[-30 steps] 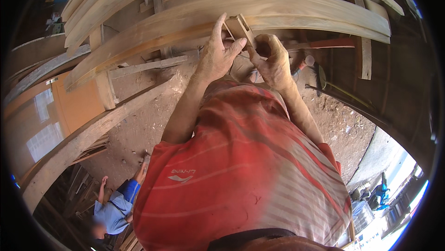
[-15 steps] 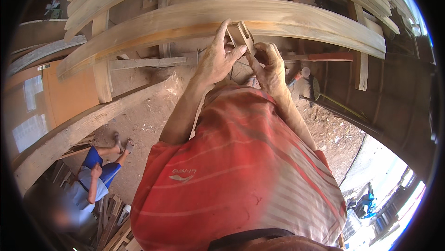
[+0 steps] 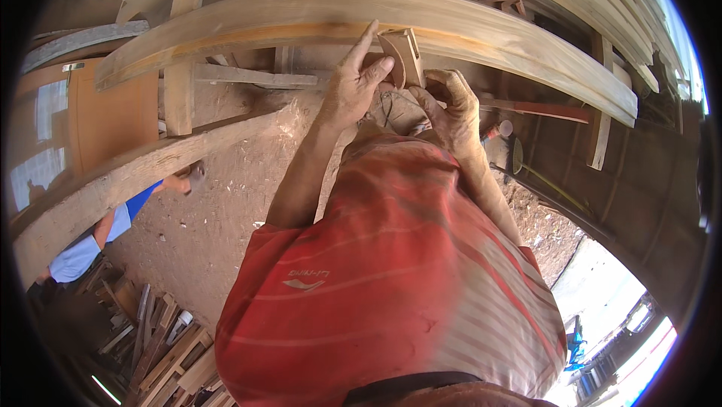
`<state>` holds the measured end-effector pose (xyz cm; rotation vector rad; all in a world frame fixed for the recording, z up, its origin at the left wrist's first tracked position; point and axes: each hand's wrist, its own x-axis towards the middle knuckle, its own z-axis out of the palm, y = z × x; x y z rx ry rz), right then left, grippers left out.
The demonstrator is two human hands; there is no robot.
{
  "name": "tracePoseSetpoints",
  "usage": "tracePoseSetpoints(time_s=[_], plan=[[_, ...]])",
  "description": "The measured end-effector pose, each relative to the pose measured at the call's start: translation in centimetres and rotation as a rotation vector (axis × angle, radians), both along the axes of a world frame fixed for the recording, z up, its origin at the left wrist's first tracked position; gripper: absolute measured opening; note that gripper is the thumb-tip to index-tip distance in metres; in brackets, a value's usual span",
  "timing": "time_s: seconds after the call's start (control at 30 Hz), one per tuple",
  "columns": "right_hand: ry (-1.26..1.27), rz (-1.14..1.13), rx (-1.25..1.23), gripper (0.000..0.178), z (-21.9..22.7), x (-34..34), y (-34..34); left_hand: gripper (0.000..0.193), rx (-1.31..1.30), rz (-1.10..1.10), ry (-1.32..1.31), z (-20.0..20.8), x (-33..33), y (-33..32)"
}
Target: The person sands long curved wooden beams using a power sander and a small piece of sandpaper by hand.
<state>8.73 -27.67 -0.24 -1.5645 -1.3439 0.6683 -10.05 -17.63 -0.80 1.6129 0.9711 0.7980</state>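
Observation:
A small wooden block (image 3: 411, 56) with a long slot in one face is held up in front of me, tilted. Its side toward my left hand is brown and has a curved edge. My left hand (image 3: 356, 80) grips that side, with the thumb pressed on it and the index finger stretched up along the far side. Curled fingers of my right hand (image 3: 453, 106) meet the block's lower right end; their tips are partly hidden. Just beyond both hands runs a long, pale wooden beam (image 3: 301, 18).
Upright wooden posts (image 3: 179, 95) carry the beam. More stacked planks (image 3: 602, 24) lie beyond it. A rough timber (image 3: 150, 155) slants across the left, with an orange-brown panel (image 3: 113, 114) behind it. Another person (image 3: 83, 253) is at far left, near scrap wood (image 3: 169, 347).
The block has turned, showing more of its brown curved side. My view has shifted, and the other person has moved farther left, partly behind the slanting timber.

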Motion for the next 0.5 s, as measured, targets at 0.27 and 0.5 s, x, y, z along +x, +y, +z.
tracePoseSetpoints(time_s=[0.27, 0.5], plan=[[0.186, 0.254, -0.111, 0.031, 2.3, -0.2, 1.0, 0.052, -0.336, 0.136, -0.372, 1.1, -1.4, -3.1], [0.118, 0.504, -0.007, 0.037, 2.1, 3.4, 1.7, 0.055, -0.286, 0.268, -0.491, 1.8, 0.1, -6.0]])
